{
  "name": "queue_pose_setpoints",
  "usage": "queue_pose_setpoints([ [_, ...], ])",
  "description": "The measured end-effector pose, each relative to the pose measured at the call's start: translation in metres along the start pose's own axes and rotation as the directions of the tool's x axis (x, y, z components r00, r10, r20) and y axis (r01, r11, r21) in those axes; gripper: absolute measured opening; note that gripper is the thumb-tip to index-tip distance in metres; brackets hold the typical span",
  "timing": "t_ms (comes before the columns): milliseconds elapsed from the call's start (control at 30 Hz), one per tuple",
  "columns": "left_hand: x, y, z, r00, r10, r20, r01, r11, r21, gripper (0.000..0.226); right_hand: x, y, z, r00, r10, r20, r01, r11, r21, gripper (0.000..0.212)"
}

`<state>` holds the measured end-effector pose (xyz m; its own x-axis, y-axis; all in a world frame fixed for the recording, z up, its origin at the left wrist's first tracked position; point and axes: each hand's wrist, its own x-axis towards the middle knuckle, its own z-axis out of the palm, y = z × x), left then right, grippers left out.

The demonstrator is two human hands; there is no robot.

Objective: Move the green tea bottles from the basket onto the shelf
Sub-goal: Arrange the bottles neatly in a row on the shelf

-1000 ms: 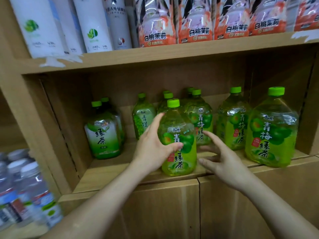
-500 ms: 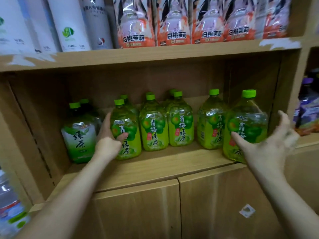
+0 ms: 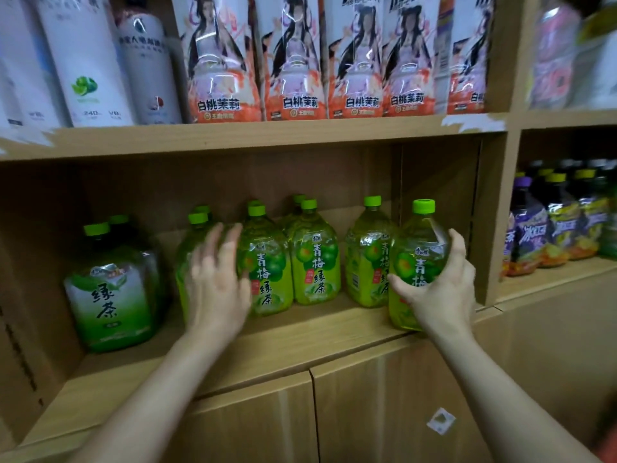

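Note:
Several green tea bottles with green caps stand in a row on the wooden shelf point(image 3: 300, 332). My right hand point(image 3: 440, 289) is wrapped around the rightmost bottle point(image 3: 419, 248), which stands at the shelf's front edge near the right wall. My left hand point(image 3: 217, 282) is spread, fingers apart, in front of the leftmost plum green tea bottle point(image 3: 187, 255); it looks released, not gripped. Two more bottles point(image 3: 267, 272) point(image 3: 315, 265) stand between the hands. The basket is out of view.
A darker green tea bottle point(image 3: 110, 295) stands at the shelf's left with bare board in front. White and peach drink bottles point(image 3: 290, 61) fill the shelf above. Purple drink bottles point(image 3: 534, 235) sit in the right compartment. Cabinet doors point(image 3: 253, 426) lie below.
My left hand has let go of the leftmost plum tea bottle and opened. My right hand has closed around the rightmost bottle. The view has shifted right.

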<state>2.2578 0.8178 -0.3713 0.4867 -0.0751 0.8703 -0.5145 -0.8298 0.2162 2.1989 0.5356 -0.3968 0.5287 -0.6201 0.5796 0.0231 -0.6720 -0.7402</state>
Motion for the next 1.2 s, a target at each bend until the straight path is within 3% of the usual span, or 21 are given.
queue_pose_setpoints([
  [33, 0.001, 0.027, 0.005, 0.994, 0.093, 0.055, -0.087, 0.991, -0.098, 0.067, 0.001, 0.001, -0.002, 1.0, -0.015, 0.02, 0.015, 1.0, 0.008, 0.111],
  [100, 0.011, 0.081, 0.025, 0.961, 0.146, 0.236, -0.086, 0.965, -0.249, 0.065, 0.003, 0.004, -0.004, 0.998, -0.029, 0.063, 0.028, 0.999, 0.016, 0.113],
  [233, 0.053, 0.148, 0.072, 0.886, 0.07, 0.459, 0.02, 0.982, -0.187, 0.082, 0.011, 0.016, -0.019, 0.982, -0.086, 0.167, 0.065, 0.99, 0.124, 0.112],
  [367, 0.079, 0.152, 0.1, 0.791, -0.028, 0.611, 0.197, 0.957, -0.211, 0.095, 0.022, 0.031, -0.044, 0.931, -0.123, 0.343, 0.013, 0.952, 0.306, 0.105],
  [433, 0.08, 0.152, 0.107, 0.759, -0.055, 0.648, 0.218, 0.96, -0.174, 0.103, 0.024, 0.035, -0.046, 0.921, -0.105, 0.376, -0.027, 0.944, 0.329, 0.105],
  [567, 0.08, 0.157, 0.109, 0.779, -0.105, 0.618, 0.072, 0.994, 0.079, 0.092, 0.02, 0.029, -0.043, 0.918, -0.044, 0.395, -0.076, 0.956, 0.282, 0.121],
  [633, 0.078, 0.155, 0.1, 0.807, -0.077, 0.585, 0.022, 0.995, 0.1, 0.087, 0.018, 0.023, -0.042, 0.922, -0.013, 0.386, -0.071, 0.977, 0.202, 0.133],
  [833, 0.05, 0.124, 0.043, 0.877, -0.004, 0.481, -0.045, 0.995, 0.091, 0.1, 0.01, 0.013, -0.046, 0.946, -0.042, 0.323, 0.012, 0.995, 0.095, 0.114],
  [933, 0.041, 0.092, 0.002, 0.87, 0.031, 0.493, -0.081, 0.993, 0.08, 0.1, 0.005, 0.002, -0.042, 0.936, -0.029, 0.35, 0.009, 0.998, 0.057, 0.116],
  [1067, 0.025, 0.046, -0.042, 0.813, -0.047, 0.581, 0.078, 0.997, -0.029, 0.11, -0.018, -0.031, -0.026, 0.908, -0.046, 0.416, 0.038, 0.999, 0.028, 0.12],
  [1200, 0.009, 0.0, -0.06, 0.83, -0.121, 0.545, 0.24, 0.959, -0.153, 0.113, -0.054, -0.069, 0.015, 0.882, -0.103, 0.461, 0.09, 0.995, 0.05, 0.124],
])
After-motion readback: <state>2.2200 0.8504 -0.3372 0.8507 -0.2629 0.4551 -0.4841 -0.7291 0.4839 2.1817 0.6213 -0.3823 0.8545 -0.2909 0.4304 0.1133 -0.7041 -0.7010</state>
